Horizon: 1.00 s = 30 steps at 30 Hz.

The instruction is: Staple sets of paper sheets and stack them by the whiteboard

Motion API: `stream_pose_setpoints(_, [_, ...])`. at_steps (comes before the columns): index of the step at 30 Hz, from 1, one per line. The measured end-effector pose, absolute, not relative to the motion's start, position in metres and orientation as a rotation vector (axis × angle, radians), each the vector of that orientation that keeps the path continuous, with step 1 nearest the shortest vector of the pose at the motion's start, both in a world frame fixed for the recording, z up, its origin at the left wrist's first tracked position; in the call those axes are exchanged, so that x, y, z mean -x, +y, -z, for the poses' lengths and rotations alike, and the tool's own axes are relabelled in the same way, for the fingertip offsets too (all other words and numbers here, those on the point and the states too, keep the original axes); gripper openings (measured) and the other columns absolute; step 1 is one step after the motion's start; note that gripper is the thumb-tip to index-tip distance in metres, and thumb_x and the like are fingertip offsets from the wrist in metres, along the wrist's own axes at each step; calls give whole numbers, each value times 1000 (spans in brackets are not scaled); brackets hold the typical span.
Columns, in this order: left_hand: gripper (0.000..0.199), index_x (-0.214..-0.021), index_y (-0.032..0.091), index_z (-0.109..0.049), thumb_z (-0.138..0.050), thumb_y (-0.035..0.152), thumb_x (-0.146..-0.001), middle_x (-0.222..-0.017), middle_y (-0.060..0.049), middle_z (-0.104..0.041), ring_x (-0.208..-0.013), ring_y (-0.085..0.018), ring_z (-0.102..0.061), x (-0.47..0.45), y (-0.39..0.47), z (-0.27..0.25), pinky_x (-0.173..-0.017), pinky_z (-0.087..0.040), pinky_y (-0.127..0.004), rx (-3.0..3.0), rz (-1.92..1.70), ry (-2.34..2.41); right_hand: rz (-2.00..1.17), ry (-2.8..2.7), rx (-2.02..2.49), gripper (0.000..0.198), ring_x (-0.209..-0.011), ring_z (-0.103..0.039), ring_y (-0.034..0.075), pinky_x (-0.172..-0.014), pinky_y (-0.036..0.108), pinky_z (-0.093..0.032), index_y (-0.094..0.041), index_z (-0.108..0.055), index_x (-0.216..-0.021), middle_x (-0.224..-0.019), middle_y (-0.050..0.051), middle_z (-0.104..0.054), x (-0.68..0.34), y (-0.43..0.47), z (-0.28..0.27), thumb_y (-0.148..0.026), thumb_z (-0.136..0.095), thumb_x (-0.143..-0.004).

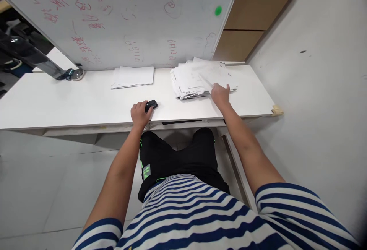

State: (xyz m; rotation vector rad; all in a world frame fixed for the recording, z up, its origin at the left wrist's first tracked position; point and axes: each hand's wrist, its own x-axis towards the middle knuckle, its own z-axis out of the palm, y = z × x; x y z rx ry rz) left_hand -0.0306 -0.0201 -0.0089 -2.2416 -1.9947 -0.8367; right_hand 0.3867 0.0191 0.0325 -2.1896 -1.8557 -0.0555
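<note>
Evidently at a white table (71, 104), a person in a striped shirt has a small black object in one hand and paper in the other.

The left hand (140, 113) is curled around the small black object (151, 104), perhaps a stapler or mouse, near the front edge, probably to steady it. The right hand (220, 95) appears to pinch the corner of a loose sheet (207, 81) at the front of an untidy paper pile (186, 80), likely because that corner is easiest to reach. A smaller, neater paper stack (136, 75) lies to the left, well apart from the pile, presumably so the two do not mix. Behind both, a whiteboard (114, 32) with red handwriting stands like a backstop.
</note>
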Motion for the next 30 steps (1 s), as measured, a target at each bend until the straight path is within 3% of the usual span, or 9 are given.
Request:
stream_pose_setpoints(5, [36, -123, 27, -64, -56, 47, -94, -116, -15, -70, -107, -34, -59, 32, -19, 11, -90, -42, -46, 2219, 841, -1971, 19, -1844, 2168, 52, -107, -68, 37, -106, 54, -39, -2, -59, -133, -109, 29, -73, -390, 13, -41, -22, -25, -98])
stream_pose_setpoints(12, [39, -124, 25, -63, -54, 49, -95, -116, -16, -68, -109, -35, -58, 32, -18, 13, -91, -42, -46, 2213, 856, -1999, 16, -1964, 2132, 57, -122, -64, 36, -118, 62, -25, -11, -59, -135, -133, 24, -68, -398, 9, -31, -53, -39, -102])
stream_pose_setpoints(16, [38, -124, 25, -64, -54, 48, -95, -116, -16, -69, -109, -35, -57, 31, -18, 12, -91, -41, -47, 2220, 864, -2007, -20, -2073, 2080, 59, -139, -53, 35, -122, 62, -20, -14, -53, -145, -153, 20, -55, -407, 6, -29, -51, -47, -99])
stream_pose_setpoints(19, [38, -124, 26, -64, -54, 49, -95, -116, -15, -69, -109, -35, -58, 31, -18, 13, -92, -41, -46, 2211, 865, -2005, -35, -2167, 2020, 57, -145, -47, 34, -122, 61, -23, -15, -50, -148, -155, 17, -53, -413, 2, -32, -41, -48, -98])
stream_pose_setpoints(21, [38, -124, 26, -64, -54, 48, -95, -116, -15, -69, -109, -35, -58, 31, -17, 14, -92, -41, -46, 2207, 875, -2004, 5, -2207, 1990, 52, -140, -52, 33, -118, 56, -31, -13, -54, -145, -149, 18, -59, -416, -1, -36, -32, -43, -98])
stream_pose_setpoints(24, [39, -125, 25, -65, -55, 48, -94, -116, -16, -69, -110, -35, -57, 31, -17, 14, -93, -41, -47, 2212, 892, -2011, 93, -2185, 2033, 49, -116, -66, 35, -101, 47, -44, -8, -63, -134, -122, 23, -73, -417, -7, -43, -25, -33, -100])
stream_pose_setpoints(27, [43, -127, 22, -66, -55, 48, -95, -118, -17, -69, -112, -36, -57, 31, -18, 13, -96, -40, -48, 2227, 891, -2027, 171, -2050, 2074, 46, -95, -69, 35, -83, 41, -47, -6, -67, -126, -99, 23, -76, -412, -12, -52, -25, -33, -100])
stream_pose_setpoints(30, [47, -129, 19, -66, -54, 48, -95, -123, -20, -67, -119, -39, -54, 31, -18, 11, -101, -38, -51, 2244, 897, -2066, 163, -1892, 1942, 40, -88, -70, 31, -77, 36, -46, -9, -70, -118, -94, 19, -77, -401, -20, -63, -27, -40, -99])
